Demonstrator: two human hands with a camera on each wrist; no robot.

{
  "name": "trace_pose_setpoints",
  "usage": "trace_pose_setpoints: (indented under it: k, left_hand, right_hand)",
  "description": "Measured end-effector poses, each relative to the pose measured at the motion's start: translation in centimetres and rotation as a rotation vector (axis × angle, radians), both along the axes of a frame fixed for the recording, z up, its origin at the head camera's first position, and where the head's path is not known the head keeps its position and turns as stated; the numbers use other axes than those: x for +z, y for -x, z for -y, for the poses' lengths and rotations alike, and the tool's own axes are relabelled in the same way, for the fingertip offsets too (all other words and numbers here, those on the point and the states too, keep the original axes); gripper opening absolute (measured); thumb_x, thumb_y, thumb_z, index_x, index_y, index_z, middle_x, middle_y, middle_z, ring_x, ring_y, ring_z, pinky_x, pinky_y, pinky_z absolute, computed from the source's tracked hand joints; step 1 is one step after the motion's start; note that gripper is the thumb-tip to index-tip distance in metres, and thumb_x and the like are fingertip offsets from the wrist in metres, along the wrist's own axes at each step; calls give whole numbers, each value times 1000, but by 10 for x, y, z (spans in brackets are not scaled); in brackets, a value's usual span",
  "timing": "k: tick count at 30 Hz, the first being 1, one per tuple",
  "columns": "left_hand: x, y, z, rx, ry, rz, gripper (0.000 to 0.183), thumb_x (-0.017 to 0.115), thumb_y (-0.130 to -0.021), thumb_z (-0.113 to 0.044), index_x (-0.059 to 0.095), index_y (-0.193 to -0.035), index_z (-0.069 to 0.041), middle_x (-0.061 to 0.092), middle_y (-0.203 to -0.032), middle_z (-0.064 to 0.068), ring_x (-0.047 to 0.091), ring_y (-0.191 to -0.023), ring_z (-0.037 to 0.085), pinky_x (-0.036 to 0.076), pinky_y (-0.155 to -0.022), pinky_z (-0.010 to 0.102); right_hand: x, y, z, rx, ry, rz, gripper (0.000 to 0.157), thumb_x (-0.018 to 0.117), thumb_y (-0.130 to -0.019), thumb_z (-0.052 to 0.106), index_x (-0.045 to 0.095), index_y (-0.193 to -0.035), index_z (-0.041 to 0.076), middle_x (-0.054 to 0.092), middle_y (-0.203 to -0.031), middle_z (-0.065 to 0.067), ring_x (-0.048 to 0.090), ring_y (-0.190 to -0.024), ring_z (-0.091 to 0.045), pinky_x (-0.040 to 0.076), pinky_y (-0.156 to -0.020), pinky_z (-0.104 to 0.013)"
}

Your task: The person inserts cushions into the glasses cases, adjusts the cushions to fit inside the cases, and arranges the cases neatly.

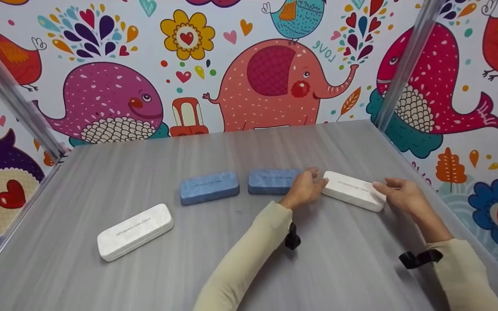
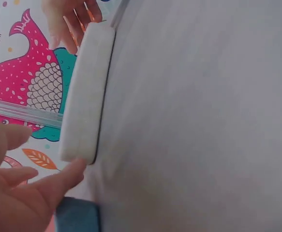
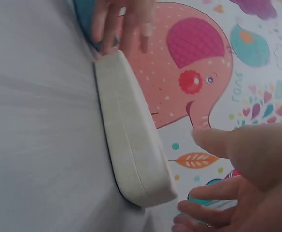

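Observation:
A white eyeglass case point(image 1: 352, 191) with lettering on its lid lies at the right of the table, between my two hands. My left hand point(image 1: 306, 188) is at its left end, fingers extended; in the left wrist view one fingertip point(image 2: 77, 169) meets or nearly meets the white end. At the other end is my right hand point(image 1: 401, 198), thumb and fingers apart; the right wrist view shows a gap between them and the case point(image 3: 131, 140). A blue eyeglass case point(image 1: 268, 182) lies partly behind my left hand. Neither hand grips anything.
A second blue case point(image 1: 209, 188) lies left of the first, and another white case point(image 1: 135, 232) lies slanted at the front left. The grey table point(image 1: 214, 276) ends at a printed back wall point(image 1: 197, 86). Metal posts point(image 1: 409, 65) stand at both rear corners.

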State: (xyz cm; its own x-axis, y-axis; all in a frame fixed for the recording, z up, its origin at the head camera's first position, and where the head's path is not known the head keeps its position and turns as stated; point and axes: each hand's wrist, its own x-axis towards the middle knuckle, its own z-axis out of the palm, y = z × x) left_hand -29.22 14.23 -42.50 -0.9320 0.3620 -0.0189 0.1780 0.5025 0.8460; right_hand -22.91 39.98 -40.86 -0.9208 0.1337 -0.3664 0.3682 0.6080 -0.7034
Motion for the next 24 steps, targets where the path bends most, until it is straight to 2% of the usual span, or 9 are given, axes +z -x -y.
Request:
trace_pose_setpoints:
  k: [5, 12, 18, 21, 24]
  left_hand:
    - [9, -6, 17, -59, -59, -10, 50, 56, -103, -29, 49, -146, -5, 59, -143, 13, 60, -129, 22, 50, -107, 34]
    - [17, -10, 59, -89, -88, -16, 48, 53, -105, -31, 48, -148, -10, 57, -146, 13, 64, -122, 22, 54, -102, 37]
    - [20, -8, 97, -57, -46, -77, 49, 52, -105, -34, 49, -148, -11, 56, -147, 11, 63, -122, 21, 55, -100, 39]
    - [22, -5, 112, -27, -23, -108, 50, 53, -105, -35, 48, -148, -10, 55, -148, 10, 61, -126, 23, 54, -102, 40]
    - [25, -1, 128, 17, 16, -127, 54, 53, -104, -39, 46, -149, -9, 52, -151, 10, 56, -133, 26, 50, -108, 44]
  right_hand:
    - [0, 2, 19, 11, -63, -148, 97, 48, -92, 72, 28, -156, 2, 28, -159, -32, 33, -142, -50, 34, -115, -64]
    - [3, 12, 50, 104, -194, -361, 89, 56, -91, 69, 43, -150, 4, 32, -157, -30, 29, -144, -51, 28, -113, -71]
    - [9, 16, 68, 168, -320, -530, 77, 56, -95, 61, 49, -146, 3, 44, -148, -27, 36, -138, -47, 26, -112, -71]
    - [12, 18, 73, 186, -372, -557, 77, 54, -97, 60, 47, -147, 3, 45, -148, -27, 35, -137, -47, 22, -112, -71]
    - [16, 24, 78, 214, -418, -537, 81, 51, -96, 64, 41, -151, 5, 40, -153, -25, 31, -141, -48, 18, -114, -71]
